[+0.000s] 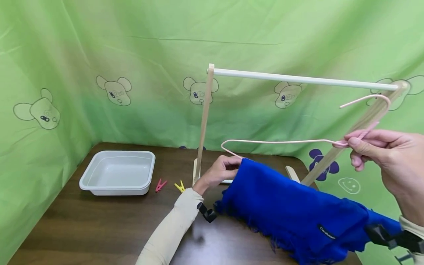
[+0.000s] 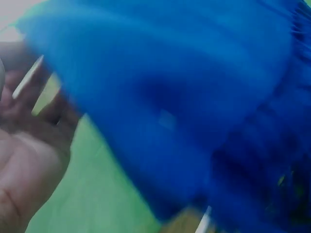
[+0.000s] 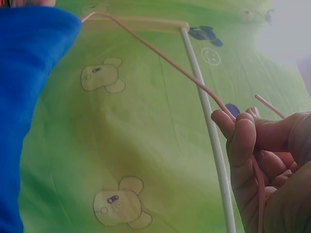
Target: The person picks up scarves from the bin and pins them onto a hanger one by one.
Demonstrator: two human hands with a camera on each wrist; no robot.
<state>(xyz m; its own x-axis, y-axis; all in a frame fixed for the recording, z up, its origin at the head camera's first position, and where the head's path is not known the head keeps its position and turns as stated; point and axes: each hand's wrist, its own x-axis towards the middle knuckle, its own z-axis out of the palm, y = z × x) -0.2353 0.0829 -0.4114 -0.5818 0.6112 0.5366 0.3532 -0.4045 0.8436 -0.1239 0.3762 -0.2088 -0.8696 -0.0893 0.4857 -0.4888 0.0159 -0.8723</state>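
Note:
My right hand point(image 1: 384, 151) pinches a pink wire hanger point(image 1: 281, 141) just below its hook, between thumb and fingers. A blue fringed scarf point(image 1: 281, 202) with a small dark label hangs over the hanger's lower bar, which the cloth hides. At the scarf's upper left corner, my left hand point(image 1: 220, 171) holds the cloth's edge near the hanger's bent end. Some of its fingertips are behind the scarf point(image 2: 160, 97) in the left wrist view. The right wrist view shows the hanger wire point(image 3: 165, 57) running from the scarf to my right hand point(image 3: 267, 150).
A wooden rack with a white top rod point(image 1: 298, 78) stands behind the hanger. On the brown table point(image 1: 99, 221) at left is a white plastic basin point(image 1: 117, 173). Beside it lie a red clothespin point(image 1: 160, 185) and a yellow clothespin point(image 1: 180, 186). A green printed curtain point(image 1: 159, 36) surrounds the table.

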